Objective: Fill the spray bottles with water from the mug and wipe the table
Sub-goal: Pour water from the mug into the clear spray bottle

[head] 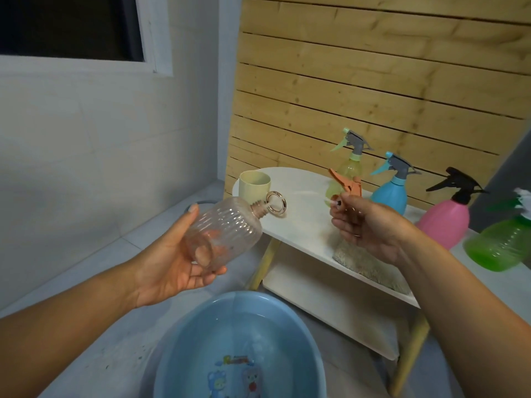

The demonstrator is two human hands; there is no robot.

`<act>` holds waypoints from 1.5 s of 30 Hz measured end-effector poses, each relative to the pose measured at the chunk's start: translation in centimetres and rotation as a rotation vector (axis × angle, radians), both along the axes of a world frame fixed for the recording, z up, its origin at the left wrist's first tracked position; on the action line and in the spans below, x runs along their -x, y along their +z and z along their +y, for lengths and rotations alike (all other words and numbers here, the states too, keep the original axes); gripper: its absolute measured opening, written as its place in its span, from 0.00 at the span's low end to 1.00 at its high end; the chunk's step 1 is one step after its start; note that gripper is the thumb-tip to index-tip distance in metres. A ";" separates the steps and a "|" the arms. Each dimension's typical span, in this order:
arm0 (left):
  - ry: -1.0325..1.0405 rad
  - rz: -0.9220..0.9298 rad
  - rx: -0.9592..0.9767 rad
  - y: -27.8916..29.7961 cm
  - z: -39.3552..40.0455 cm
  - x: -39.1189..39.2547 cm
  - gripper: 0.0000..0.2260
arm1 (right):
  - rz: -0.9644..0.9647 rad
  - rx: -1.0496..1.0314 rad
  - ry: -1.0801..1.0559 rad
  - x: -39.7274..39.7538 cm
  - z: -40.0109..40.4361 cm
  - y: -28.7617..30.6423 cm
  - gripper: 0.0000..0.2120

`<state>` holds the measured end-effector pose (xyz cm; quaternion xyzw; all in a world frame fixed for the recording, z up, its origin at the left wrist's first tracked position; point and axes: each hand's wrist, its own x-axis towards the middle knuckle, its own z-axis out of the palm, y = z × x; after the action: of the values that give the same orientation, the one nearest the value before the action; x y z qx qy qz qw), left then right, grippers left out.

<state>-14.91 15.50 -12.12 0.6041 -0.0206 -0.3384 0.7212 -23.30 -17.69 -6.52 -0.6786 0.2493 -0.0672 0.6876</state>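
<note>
Left hand (pixel 175 262) grips a clear ribbed bottle (pixel 227 234), cap off, tilted so the threaded neck points up and right toward the tabletop; thumb on the upper side, fingers curled under the base. A gold ring (pixel 275 203) shows just past the neck; whether it is attached to the bottle or lies on the tabletop cannot be told.

Right hand (pixel 365 222) is closed around an orange spray head (pixel 346 183), trigger sticking up above the fingers, held over the white tabletop (pixel 304 225).

On the tabletop: pale yellow mug (pixel 255 183) at the far left end, upright. Behind the right hand stands a yellow-green spray bottle (pixel 349 168) with a grey and mint head. To its right, a blue spray bottle (pixel 392 191), then a pink spray bottle (pixel 445 222) with a black head, then a green spray bottle (pixel 500 242) at the frame edge, blurred.

A beige cloth (pixel 370 267) lies on the near edge, partly under the right wrist.

Below, on the floor, a blue basin (pixel 238 349) holds water. Wooden slat wall (pixel 373 81) behind the table.
</note>
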 end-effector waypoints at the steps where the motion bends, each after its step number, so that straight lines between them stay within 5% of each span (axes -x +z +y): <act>1: 0.021 0.004 0.016 0.0 -0.1 0.0 0.34 | 0.005 -0.030 -0.027 -0.3 -0.2 0.0 0.10; 6: 0.082 0.028 0.097 0.0 -0.6 -0.2 0.35 | 0.047 -0.024 -0.184 -2.2 -2.3 -1.0 0.11; 11: 0.077 0.033 0.142 -0.4 -1.1 0.1 0.38 | 0.235 0.290 -0.172 -3.0 -3.4 -3.4 0.10; 15: 0.038 -0.007 0.170 -0.6 -1.3 0.3 0.34 | 0.248 0.353 -0.227 -3.5 -3.1 -4.7 0.15; 20: -0.034 0.008 0.216 -0.7 -1.2 0.3 0.50 | 0.277 0.471 -0.275 -4.3 -3.1 -6.4 0.15; 27: -0.053 0.013 0.258 -0.5 -0.9 0.6 0.52 | 0.393 0.604 -0.234 -5.3 -2.6 -8.0 0.24; 38: -0.082 -0.009 0.282 -0.5 -0.5 0.8 0.49 | 0.613 0.967 -0.244 -5.5 -1.8 -7.6 0.23; 41: -0.131 -0.045 0.276 -0.5 -0.5 0.7 0.46 | 0.590 1.056 -0.304 -5.7 -1.4 -7.4 0.27; 45: -0.212 -0.092 0.228 -1.1 -0.5 0.3 0.36 | 0.323 1.094 -0.290 -7.4 0.4 -6.0 0.28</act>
<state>-15.19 14.96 -13.26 0.5275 -0.1555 -0.3799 0.7438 -15.89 -17.27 -12.57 -0.8954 0.3701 -0.1752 0.1747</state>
